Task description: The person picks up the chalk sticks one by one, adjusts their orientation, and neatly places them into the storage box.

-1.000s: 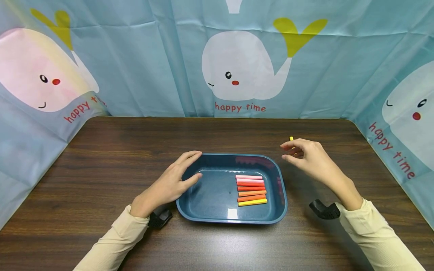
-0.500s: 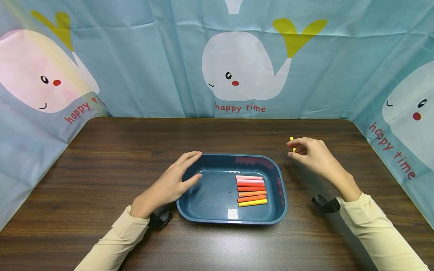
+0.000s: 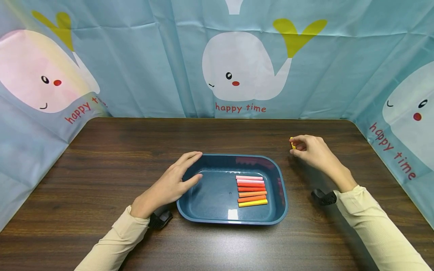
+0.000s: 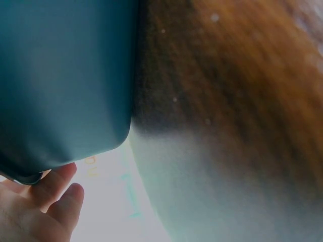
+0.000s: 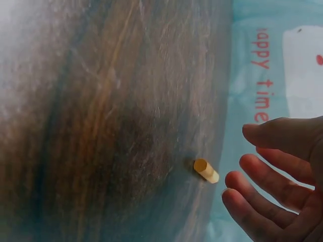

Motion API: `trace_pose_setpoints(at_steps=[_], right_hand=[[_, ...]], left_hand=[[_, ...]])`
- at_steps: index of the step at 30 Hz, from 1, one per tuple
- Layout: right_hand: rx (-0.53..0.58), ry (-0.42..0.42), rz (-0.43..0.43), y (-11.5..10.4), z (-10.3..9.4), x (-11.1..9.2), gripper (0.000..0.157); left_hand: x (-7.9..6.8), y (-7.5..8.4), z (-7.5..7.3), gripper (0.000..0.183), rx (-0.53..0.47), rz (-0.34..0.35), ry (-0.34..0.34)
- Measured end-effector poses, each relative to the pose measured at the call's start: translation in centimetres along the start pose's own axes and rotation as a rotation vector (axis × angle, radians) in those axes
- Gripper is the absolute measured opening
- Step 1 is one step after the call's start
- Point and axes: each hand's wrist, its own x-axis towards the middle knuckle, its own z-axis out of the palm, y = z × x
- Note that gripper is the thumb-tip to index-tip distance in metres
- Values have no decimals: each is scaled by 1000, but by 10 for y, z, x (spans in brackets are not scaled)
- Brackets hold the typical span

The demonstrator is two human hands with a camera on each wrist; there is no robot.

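Note:
A short yellow stick (image 3: pixel 293 146), chalk- or crayon-like, lies on the table beyond the tray's far right corner. My right hand (image 3: pixel 313 152) is over it with thumb and fingers spread either side. In the right wrist view a gap shows between the fingertips and the yellow stick (image 5: pixel 206 171). My left hand (image 3: pixel 169 184) rests at the left end of a blue tray (image 3: pixel 234 222), fingers extended along its rim. Inside the tray, several pink, red, orange and yellow sticks (image 3: pixel 252 194) lie side by side in a column, towards the right.
The dark wooden table (image 3: pixel 112 162) reaches back to a light blue curtain (image 3: pixel 135 67) with whale prints, which also hangs along both sides. A black wrist camera (image 3: pixel 323 197) is strapped beneath the right wrist, another black camera (image 3: pixel 161 219) beneath the left.
My right hand has moved slightly right and away from me, closer about the yellow stick. The left hand, tray and sticks have stayed put.

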Motion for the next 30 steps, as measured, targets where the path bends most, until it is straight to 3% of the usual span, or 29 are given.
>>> trace_pose_setpoints(at_steps=[19, 30], right_hand=[[-87, -51, 77, 13, 8, 16, 45], [-78, -86, 104, 19, 6, 16, 45]], left_hand=[[-1, 0, 0, 63, -8, -3, 3], [0, -1, 0, 63, -9, 1, 6]])
